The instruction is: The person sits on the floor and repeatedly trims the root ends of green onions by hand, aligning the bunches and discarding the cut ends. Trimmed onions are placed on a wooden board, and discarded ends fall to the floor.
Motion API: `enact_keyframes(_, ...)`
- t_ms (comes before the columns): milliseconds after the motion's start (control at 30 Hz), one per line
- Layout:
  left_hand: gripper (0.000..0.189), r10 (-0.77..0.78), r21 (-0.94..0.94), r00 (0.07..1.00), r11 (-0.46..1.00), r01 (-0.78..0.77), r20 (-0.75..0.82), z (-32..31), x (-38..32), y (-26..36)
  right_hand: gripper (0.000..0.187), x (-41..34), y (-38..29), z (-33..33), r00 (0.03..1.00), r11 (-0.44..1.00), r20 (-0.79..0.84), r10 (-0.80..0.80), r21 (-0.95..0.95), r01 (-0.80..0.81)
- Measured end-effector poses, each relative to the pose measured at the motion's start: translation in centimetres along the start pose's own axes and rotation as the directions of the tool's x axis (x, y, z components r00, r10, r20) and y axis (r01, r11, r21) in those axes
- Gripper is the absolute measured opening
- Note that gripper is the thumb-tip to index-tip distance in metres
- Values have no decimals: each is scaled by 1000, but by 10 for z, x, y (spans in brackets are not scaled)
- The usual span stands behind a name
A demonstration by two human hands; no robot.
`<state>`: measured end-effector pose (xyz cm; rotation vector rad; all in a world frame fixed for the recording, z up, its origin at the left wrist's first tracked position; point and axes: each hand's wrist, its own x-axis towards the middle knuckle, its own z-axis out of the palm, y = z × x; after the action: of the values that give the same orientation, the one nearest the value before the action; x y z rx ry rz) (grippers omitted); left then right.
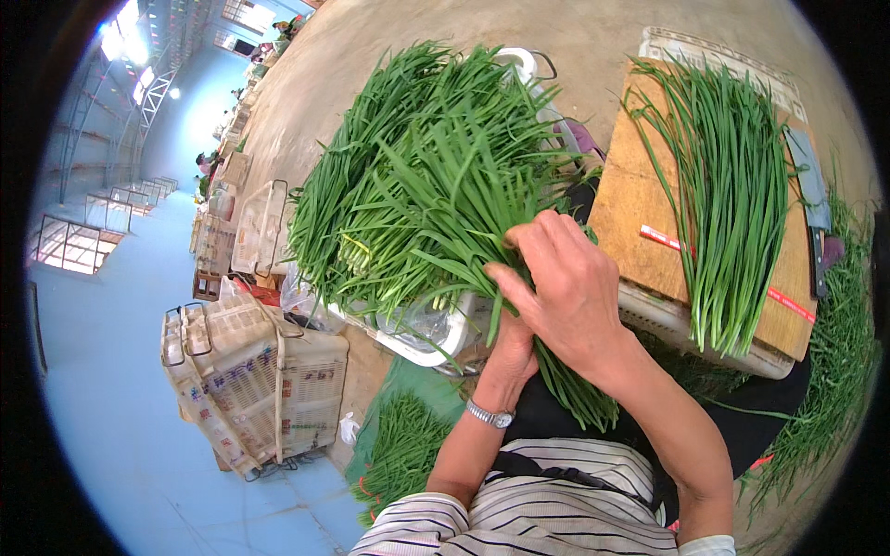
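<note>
A loose bunch of garlic chives (578, 393) slants across my lap, its leaves fanning out at the far end. My left hand (518, 347), below a metal-band wristwatch (492, 415), grips this bunch from beneath; its fingers are mostly hidden. Over the top lies my right hand (567, 278), thumb and fingers closed on some of the leaves. Just beyond both hands, a large heap of garlic chives (348, 181) fills a white plastic crate (455, 333). At right, a neat bundle of garlic chives (737, 208) rests on a wooden board (626, 229).
Beside the bundle lies a cleaver (808, 174) with a black handle. Red-and-white strips (664, 238) cross the board, which sits on a plastic crate (653, 313). Tied chives (407, 438) lie on green sheeting at left, near stacked crates (257, 382). Loose greens (845, 347) cover the right-hand floor.
</note>
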<state>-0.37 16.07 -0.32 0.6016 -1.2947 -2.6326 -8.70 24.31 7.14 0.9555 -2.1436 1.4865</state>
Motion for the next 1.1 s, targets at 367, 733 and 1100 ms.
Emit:
enact_keyframes(367,28,47,3,996,999,-47,75,16,5,4,5,7,13,-5,764,406,203,613,748,-525)
enact_keyframes(733,17,-55,139,998,989,49,38,21,7,1,15,34,15,-102,729,688,-385,566,708,-159)
enact_keyframes(1100,8,-25,-27,997,999,23,-69,-3,23,-7,50,-193,25,-243,705,599,-41,708,-493,-631)
